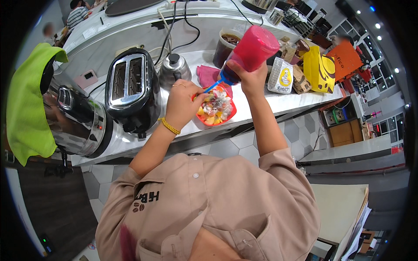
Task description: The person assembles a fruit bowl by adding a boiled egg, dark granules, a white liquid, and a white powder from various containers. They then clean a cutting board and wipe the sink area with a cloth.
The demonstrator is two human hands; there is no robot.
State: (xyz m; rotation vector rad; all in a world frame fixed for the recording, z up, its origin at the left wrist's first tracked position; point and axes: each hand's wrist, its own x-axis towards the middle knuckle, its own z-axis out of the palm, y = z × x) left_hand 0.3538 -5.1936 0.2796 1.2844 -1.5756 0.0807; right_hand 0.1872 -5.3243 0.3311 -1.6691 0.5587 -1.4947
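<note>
My right hand (250,77) is wrapped round a squeeze bottle (257,45). The bottle is see-through pink, with a blue collar and a thin blue nozzle (213,86), and it is tilted nozzle-down to the left. Beneath the nozzle sits a red bowl (233,112) of cut yellow and orange fruit under a white topping with dark streaks. Above the bowl's left side, the fingers of my left hand (186,98) are pinched at the nozzle's tip. A pink cloth (206,75) lies crumpled behind the bowl.
Left of the bowl stand a steel kettle (175,69), a black-and-chrome toaster (133,87) and a steel appliance (82,119) with a lime-green cloth (30,104). A tub of dark liquid (224,47) stands behind. White (280,76) and yellow (319,69) bags are at right. People sit far left.
</note>
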